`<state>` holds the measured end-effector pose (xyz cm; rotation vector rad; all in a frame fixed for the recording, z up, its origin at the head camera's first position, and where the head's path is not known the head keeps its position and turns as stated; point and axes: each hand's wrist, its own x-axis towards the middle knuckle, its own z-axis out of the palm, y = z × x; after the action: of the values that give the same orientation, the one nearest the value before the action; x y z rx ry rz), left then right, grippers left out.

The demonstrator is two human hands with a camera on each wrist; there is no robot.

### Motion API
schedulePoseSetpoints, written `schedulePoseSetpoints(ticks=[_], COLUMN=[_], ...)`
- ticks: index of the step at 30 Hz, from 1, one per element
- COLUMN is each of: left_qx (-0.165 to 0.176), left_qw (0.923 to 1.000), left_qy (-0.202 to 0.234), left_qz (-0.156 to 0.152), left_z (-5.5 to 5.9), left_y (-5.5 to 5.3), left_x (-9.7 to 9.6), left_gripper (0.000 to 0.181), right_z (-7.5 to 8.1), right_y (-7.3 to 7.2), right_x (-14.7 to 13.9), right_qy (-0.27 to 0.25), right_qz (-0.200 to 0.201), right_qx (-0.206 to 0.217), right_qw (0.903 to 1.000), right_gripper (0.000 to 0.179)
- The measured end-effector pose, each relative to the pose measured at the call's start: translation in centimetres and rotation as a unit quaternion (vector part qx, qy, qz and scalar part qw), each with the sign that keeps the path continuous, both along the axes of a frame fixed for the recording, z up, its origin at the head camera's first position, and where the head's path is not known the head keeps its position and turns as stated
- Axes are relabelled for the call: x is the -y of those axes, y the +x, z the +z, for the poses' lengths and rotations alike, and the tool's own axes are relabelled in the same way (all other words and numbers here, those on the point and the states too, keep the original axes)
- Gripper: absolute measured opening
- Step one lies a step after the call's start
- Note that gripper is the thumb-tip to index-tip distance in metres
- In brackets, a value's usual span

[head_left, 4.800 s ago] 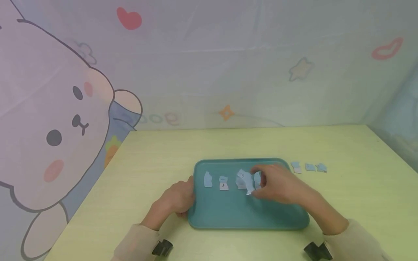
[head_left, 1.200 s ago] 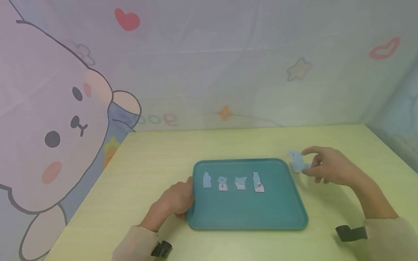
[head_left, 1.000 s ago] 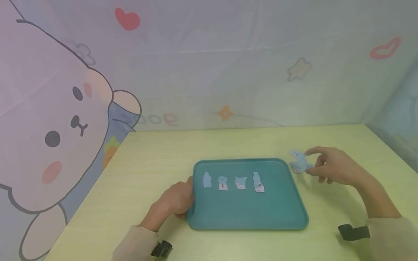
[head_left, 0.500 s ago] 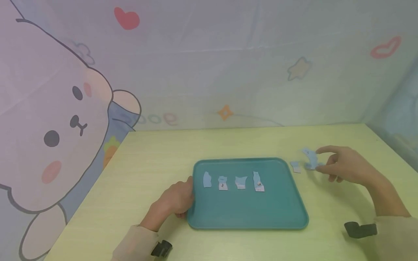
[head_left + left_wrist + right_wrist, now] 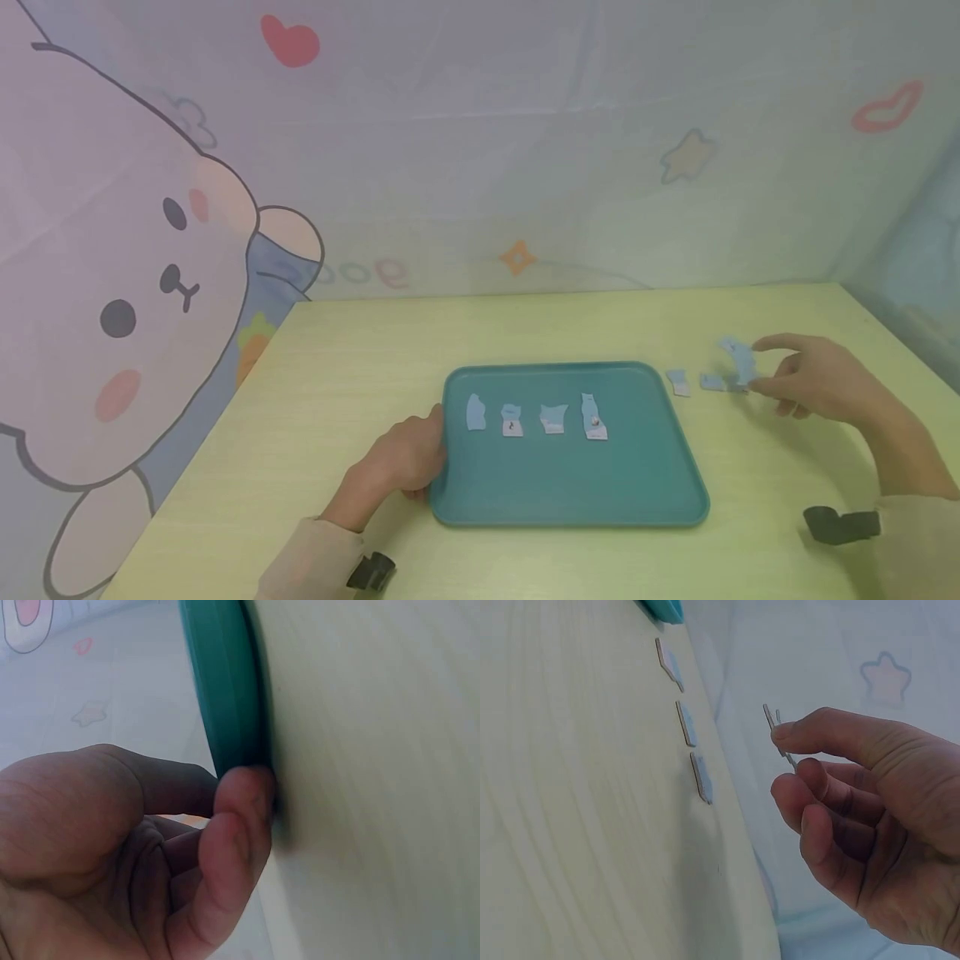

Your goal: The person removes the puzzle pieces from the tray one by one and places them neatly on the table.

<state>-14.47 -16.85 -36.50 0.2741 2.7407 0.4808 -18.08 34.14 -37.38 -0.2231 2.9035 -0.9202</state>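
My left hand (image 5: 408, 454) grips the left rim of a teal tray (image 5: 570, 492). In the left wrist view its thumb and fingertips pinch the tray edge (image 5: 229, 690). To the tray's right, my right hand (image 5: 817, 379) pinches an irregular light blue cardboard puzzle piece (image 5: 741, 360) between thumb and finger, raised above the table. The right wrist view shows this thin piece (image 5: 769, 720) edge-on, with what looks like a second thin edge beside it. Several blue-and-white pieces (image 5: 553, 419) lie in a row on the tray.
Three more pieces lie in a line right of the tray: one near its corner (image 5: 678, 382), a small middle piece (image 5: 711, 382) and an end piece (image 5: 702, 778) below the right hand. A pale yellow table (image 5: 360, 350) meets a printed cloth backdrop (image 5: 480, 150).
The right hand has left the tray and carries the blue piece rightward along the table pieces, uncovering the first two. The left hand keeps its grip on the tray.
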Motion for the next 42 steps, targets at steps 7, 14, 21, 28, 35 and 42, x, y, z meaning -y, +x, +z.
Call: schedulePoseSetpoints(ticks=[7, 14, 21, 28, 35, 42], left_qx=[-0.003, 0.002, 0.002, 0.002, 0.000, 0.002], left_qw=[1.0000, 1.0000, 1.0000, 1.0000, 1.0000, 1.0000], left_qy=[0.003, 0.001, 0.000, 0.003, 0.001, -0.001], left_qz=[-0.002, -0.001, -0.002, -0.004, -0.003, -0.003], left_z=[0.0, 0.0, 0.0, 0.1, 0.1, 0.0], left_y=[0.0, -0.1, -0.1, 0.0, 0.0, 0.0], left_x=[0.0, 0.0, 0.0, 0.1, 0.1, 0.1], left_gripper=[0.056, 0.057, 0.056, 0.056, 0.056, 0.057], right_z=[-0.4, -0.8, -1.2, -1.5, -2.0, -2.6], right_y=[0.1, 0.0, -0.1, -0.1, -0.3, -0.5], right_x=[-1.1, -2.0, -2.6, -2.9, -3.1, -3.5], right_qy=[0.017, 0.017, 0.029, 0.044, 0.055, 0.058], right_qz=[-0.011, -0.017, -0.013, -0.012, -0.022, -0.017], right_qx=[0.002, 0.004, -0.004, -0.010, 0.001, 0.000], right_qw=[0.9998, 0.9997, 0.9995, 0.9989, 0.9982, 0.9982], right_gripper=[0.067, 0.067, 0.067, 0.066, 0.069, 0.069])
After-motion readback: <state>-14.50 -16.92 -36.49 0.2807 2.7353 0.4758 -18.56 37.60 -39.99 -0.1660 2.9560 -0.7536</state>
